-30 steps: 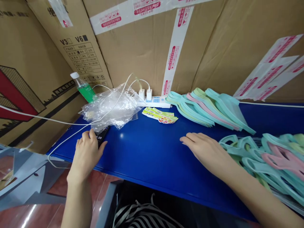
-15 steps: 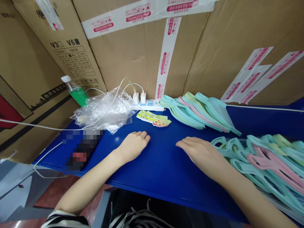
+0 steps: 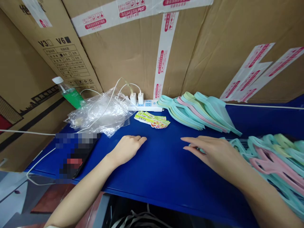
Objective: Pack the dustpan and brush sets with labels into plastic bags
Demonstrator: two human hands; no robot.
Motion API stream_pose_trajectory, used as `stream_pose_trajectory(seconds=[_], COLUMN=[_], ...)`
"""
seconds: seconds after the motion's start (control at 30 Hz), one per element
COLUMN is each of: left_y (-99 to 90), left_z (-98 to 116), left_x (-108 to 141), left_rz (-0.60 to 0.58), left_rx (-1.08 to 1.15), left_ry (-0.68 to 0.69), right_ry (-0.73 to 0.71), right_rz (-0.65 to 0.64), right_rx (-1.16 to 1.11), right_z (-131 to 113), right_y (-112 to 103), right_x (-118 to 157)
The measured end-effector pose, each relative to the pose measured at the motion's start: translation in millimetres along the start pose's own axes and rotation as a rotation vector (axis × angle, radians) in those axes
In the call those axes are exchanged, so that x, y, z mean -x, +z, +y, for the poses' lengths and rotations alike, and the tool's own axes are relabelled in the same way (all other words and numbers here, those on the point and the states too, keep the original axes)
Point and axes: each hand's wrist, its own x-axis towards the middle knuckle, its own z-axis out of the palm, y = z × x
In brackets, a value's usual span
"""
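Note:
My left hand (image 3: 128,149) lies on the blue table (image 3: 152,177), fingers loosely curled, touching nothing else. Just behind it are a strip of yellow-green printed labels (image 3: 152,121) and a crumpled clear plastic bag (image 3: 99,114). To its left lies a dark phone (image 3: 76,155), its surface pixelated. My right hand (image 3: 211,152) is spread at the near edge of a heap of flat teal and pink plastic hanger-shaped pieces (image 3: 273,161), over a teal piece (image 3: 197,148). Whether it grips that piece is hard to see. A neat stack of pastel pieces (image 3: 190,114) lies farther back.
A white power strip (image 3: 147,105) with two chargers stands at the table's back edge, beside a green-filled bottle (image 3: 68,95). Taped cardboard cartons (image 3: 125,53) wall the back and left. A white cable (image 3: 35,164) runs over the left edge. Red floor shows below.
My left hand moved off the phone toward the middle of the table and then stayed. My right hand's fingers now spread toward the heap. The view has shifted slightly.

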Motion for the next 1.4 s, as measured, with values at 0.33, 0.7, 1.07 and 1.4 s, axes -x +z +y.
stream_pose_trajectory(seconds=[0.33, 0.7, 1.07, 1.4], left_y=[-2.6, -1.8, -2.1, -3.3], left_z=[8, 9, 8, 9], left_x=[-1, -1, 0, 1], left_rz=[-0.077, -0.091, -0.070, -0.061], left_rx=[-0.093, -0.113, -0.132, -0.124], left_ry=[-0.058, -0.040, -0.015, -0.014], right_ry=[-0.064, 0.029, -0.091, -0.078], right_rz=[0.155, -0.226, -0.074, -0.190], right_rx=[0.174, 0.065, 0.078, 0.161], right_z=[-17, -13, -8, 19], right_y=[-3, 13, 3, 16], right_x=[-13, -3, 1, 22])
